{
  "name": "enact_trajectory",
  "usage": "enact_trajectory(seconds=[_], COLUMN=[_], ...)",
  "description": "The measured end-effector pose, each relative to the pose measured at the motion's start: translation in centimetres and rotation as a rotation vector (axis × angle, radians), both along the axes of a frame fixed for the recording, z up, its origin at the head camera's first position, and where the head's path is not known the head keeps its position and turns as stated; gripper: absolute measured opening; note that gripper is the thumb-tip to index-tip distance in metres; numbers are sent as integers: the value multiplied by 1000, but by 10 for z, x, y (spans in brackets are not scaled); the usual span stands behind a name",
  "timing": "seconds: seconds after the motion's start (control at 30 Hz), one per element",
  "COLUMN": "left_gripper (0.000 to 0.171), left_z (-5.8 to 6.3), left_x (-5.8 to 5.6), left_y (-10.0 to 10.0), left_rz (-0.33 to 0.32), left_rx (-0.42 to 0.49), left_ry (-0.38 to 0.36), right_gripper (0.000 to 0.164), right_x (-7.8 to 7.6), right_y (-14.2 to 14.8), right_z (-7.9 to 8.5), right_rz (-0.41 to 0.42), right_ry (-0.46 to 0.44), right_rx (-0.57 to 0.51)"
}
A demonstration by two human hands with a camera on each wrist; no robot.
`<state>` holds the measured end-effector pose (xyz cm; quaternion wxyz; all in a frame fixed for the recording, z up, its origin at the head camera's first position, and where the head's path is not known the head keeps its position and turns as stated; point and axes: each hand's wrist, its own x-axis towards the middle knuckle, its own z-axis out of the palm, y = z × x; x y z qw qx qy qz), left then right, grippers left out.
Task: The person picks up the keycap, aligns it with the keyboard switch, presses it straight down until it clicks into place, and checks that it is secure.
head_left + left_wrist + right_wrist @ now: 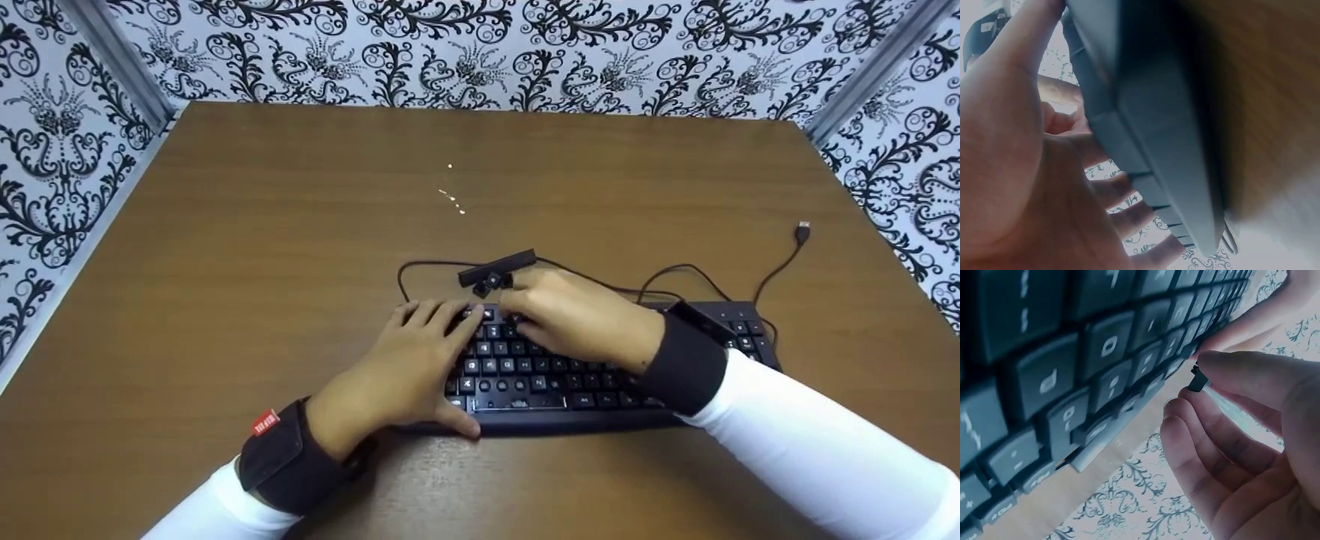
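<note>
A black keyboard (pixel 570 426) lies near the front of the table. My left hand (pixel 405 367) rests along its left end, fingers spread and mostly straight, fingertips toward the far edge and thumb at the near edge. My right hand (pixel 570 315) is over the keyboard's far middle. In the right wrist view, its thumb and a fingertip pinch a small black keycap (pixel 1198 379). Just behind the keyboard lie a long black space bar (pixel 496 268) and several loose keycaps (pixel 491 282). In the near rows, round mounts (pixel 501 386) show without caps, above a bare space-bar slot (pixel 519 403).
The keyboard's black cable (pixel 690 266) loops behind it and ends in a USB plug (pixel 803 231) at the right. Small pale specks (pixel 451 198) show on the brown table (pixel 225 262). Patterned walls (pixel 480 56) stand around the table's back and sides.
</note>
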<state>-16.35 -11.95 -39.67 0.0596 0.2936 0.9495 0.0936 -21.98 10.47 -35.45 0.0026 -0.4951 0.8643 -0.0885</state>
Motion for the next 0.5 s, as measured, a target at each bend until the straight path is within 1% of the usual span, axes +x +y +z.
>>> enact_trajectory(seconds=[0.1, 0.2, 0.33, 0.5], left_gripper=[136, 136, 136, 136], left_z=[0, 1, 1, 2], left_x=[0, 1, 1, 1], left_y=[0, 0, -1, -1], left_rz=[-3, -5, -9, -10], left_rx=[2, -1, -9, -12], left_ry=[5, 6, 11, 12], right_gripper=[24, 23, 19, 17], right_x=[9, 19, 31, 40], right_y=[0, -1, -2, -6], right_z=[0, 0, -2, -8], right_rz=[13, 22, 44, 82], right_ry=[7, 3, 20, 36], right_rx=[0, 20, 36, 49])
